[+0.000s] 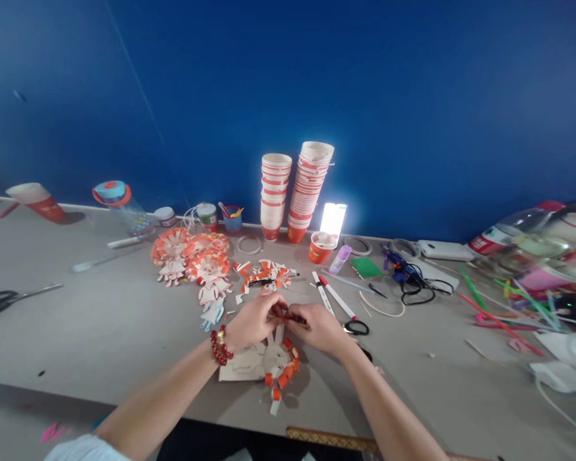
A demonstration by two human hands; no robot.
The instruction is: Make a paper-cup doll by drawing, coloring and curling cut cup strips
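Observation:
My left hand (256, 318) and my right hand (317, 325) meet over the table, fingers closed in a pinch on a small orange paper strip (284, 316) that the fingertips mostly cover. Just beneath them lies a white paper rabbit cutout (274, 356), its head edged on the right with curled orange-and-white strips. One curl hangs down towards the table's front edge. The rabbit is joined to or lies on a pale sheet (242, 366) with a pencil drawing, partly under my left wrist. Scissors (356, 328) lie beside my right hand, partly hidden by it.
Finished-looking paper figures with orange frills (206, 256) and orange scraps (269, 274) lie beyond my hands. Two tall paper cup stacks (274, 198) stand by the wall near a lit phone (333, 219). Markers (336, 298), a glue gun (406, 272) and cluttered pipe cleaners (523, 301) lie rightward.

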